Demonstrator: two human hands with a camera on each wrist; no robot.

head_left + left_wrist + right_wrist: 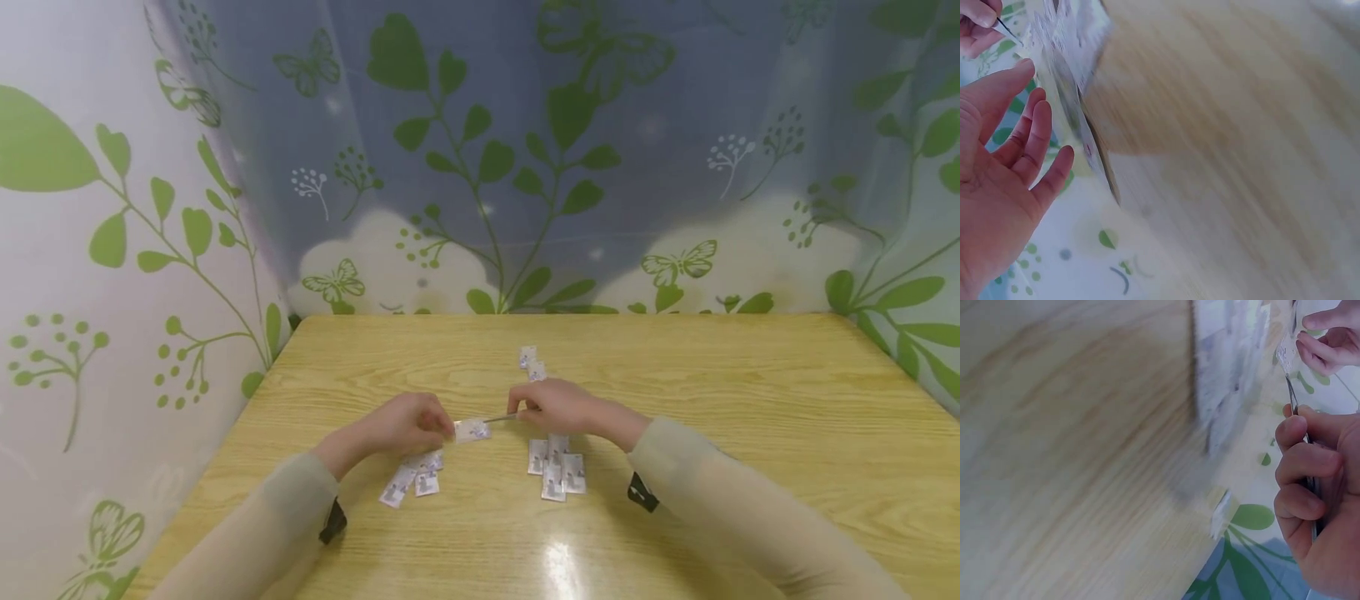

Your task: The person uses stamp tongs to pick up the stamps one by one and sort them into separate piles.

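My right hand [561,407] holds slim metal tweezers [1292,399] in curled fingers, the tool pointing left. Their tips meet a small, shiny, pale printed piece [472,431], flat like a packet or card. Close by that piece's left end is my left hand [408,423], its fingers loosely bent. In the left wrist view the fingers of this hand [1004,169] are spread apart, with nothing seen between them. Beneath and in front of it lies a loose cluster of similar pieces [397,486]. Another overlapping group [553,481] lies just below my right hand.
Two more pale pieces [528,357] lie farther back, beyond my right hand. All rest on a wood-grain table [712,392]. A patterned curtain [480,167] with leaves and butterflies hangs behind the table's far edge and along its left side.
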